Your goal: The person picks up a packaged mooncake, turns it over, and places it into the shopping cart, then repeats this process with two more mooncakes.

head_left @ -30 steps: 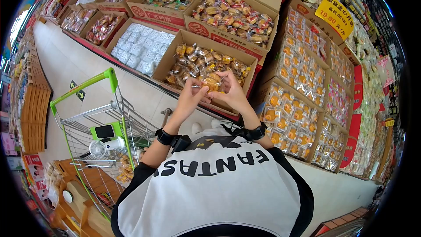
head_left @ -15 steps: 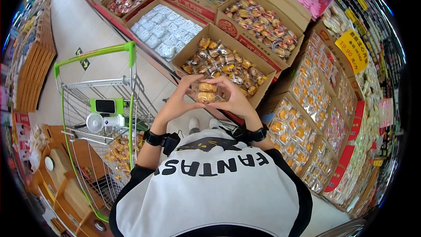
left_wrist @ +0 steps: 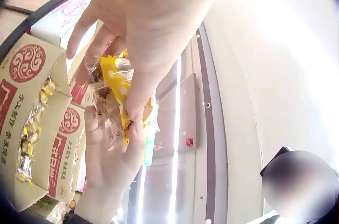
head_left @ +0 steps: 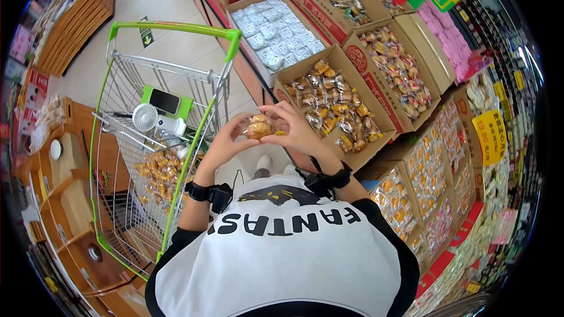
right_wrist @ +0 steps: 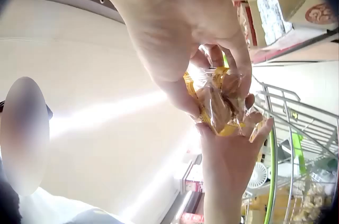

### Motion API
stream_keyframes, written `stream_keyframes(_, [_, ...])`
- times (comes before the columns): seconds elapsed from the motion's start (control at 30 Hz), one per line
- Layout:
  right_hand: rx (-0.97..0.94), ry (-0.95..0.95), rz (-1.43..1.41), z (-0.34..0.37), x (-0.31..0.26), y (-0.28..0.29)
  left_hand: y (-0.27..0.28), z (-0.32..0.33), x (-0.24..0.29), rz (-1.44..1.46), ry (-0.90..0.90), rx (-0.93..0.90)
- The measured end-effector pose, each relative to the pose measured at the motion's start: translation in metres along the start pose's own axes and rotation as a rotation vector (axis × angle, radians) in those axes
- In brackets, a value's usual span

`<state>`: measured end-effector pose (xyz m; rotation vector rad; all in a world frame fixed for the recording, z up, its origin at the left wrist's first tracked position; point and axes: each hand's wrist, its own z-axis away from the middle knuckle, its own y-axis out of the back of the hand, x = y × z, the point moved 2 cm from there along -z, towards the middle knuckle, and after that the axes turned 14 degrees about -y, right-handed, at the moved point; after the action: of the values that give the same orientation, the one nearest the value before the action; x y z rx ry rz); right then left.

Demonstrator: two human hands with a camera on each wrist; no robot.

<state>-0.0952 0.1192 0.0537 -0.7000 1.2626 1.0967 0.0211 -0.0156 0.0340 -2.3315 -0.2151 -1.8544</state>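
In front of the shirt, both hands hold clear-wrapped pastries (head_left: 258,126) between them. The left hand (head_left: 226,144) grips the wrapper's left side, the right hand (head_left: 299,132) its right side, with the thumbs along the near edge. In the left wrist view the left hand (left_wrist: 143,28) and the right hand (left_wrist: 108,166) pinch the yellow-printed wrapper (left_wrist: 116,84). Fingers of both hands also curl round the wrapped pastries (right_wrist: 220,99) in the right wrist view. Beyond the right hand stands a carton of similar pastries (head_left: 335,103).
A green-handled shopping cart (head_left: 170,26) stands at the left, holding a phone (head_left: 164,101), a white fan (head_left: 144,117) and bagged pastries (head_left: 161,173). White packets (head_left: 276,32) fill a box beyond the hands. More cartons (head_left: 388,76) line the right, and wooden shelving (head_left: 70,223) is at lower left.
The view has turned, so the cart appears nearer and the pastry cartons have shifted right. The hands have moved left in the head view, still holding the wrapped pastries.
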Motion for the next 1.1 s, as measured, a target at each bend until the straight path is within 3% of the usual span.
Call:
stream_keyframes(0.1, [-0.040,0.081,-0.044,-0.022,0.010,-0.024,0.022,0.026,-0.008,-0.001,0.056,0.095])
stream_keyframes(0.23, [-0.127,-0.024,-0.038,-0.039,0.003,-0.055,0.038,0.062,-0.004,0.154,0.123,0.302])
stream_keyframes(0.43, [-0.361,-0.057,-0.001,-0.063,0.024,-0.101,0.051,0.122,0.004,-0.092,0.214,0.508])
stream_keyframes(0.57, [-0.582,-0.206,-0.085,-0.065,0.022,-0.130,0.049,0.155,0.002,0.080,0.193,0.582])
stream_keyframes(0.73, [-0.714,-0.315,-0.054,-0.073,0.026,-0.166,0.050,0.193,0.002,0.129,0.367,0.801])
stream_keyframes(0.83, [-0.812,-0.268,-0.026,-0.076,0.016,-0.190,0.054,0.212,0.014,0.148,0.334,0.984])
stream_keyframes(0.9, [-0.830,-0.131,-0.147,-0.073,-0.012,-0.203,0.066,0.232,0.012,0.184,0.293,1.050])
stream_keyframes(0.97, [-0.888,-0.103,-0.244,-0.077,-0.013,-0.214,0.076,0.235,0.031,0.364,-0.046,1.202])
stream_keyframes(1.03, [-0.824,0.084,-0.135,-0.079,-0.015,-0.218,0.082,0.237,0.036,0.374,-0.054,1.303])
stream_keyframes(1.1, [-0.804,0.110,-0.094,-0.077,-0.005,-0.214,0.092,0.258,0.013,0.146,0.114,1.610])
